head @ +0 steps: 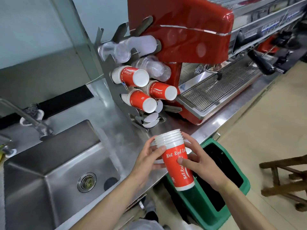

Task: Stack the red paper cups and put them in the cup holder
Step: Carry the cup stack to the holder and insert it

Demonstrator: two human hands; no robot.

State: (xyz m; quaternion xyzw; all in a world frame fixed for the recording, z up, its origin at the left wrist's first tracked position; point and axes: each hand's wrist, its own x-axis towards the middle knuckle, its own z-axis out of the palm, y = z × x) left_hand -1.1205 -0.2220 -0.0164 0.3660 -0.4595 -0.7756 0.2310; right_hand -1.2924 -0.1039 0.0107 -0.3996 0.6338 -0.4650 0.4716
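Observation:
A stack of several red paper cups (177, 161) with white rims hangs over the counter's front edge, tilted, mouths up. My left hand (147, 159) grips it from the left near the rims. My right hand (197, 161) holds its right side, thumb on the red wall. Behind it on the counter stands the metal cup holder (108, 67). Three of its slots hold red cups, bottoms toward me: an upper stack (131, 76), a right one (162, 91) and a lower one (141, 101). Clear plastic cups (131, 46) fill the slots above.
A red espresso machine (191, 39) with a metal drip tray (216, 87) stands right of the holder. A steel sink (54, 165) with a faucet (25, 117) lies at the left. A green bin (216, 185) sits below the counter edge, and a wooden stool (285, 178) at far right.

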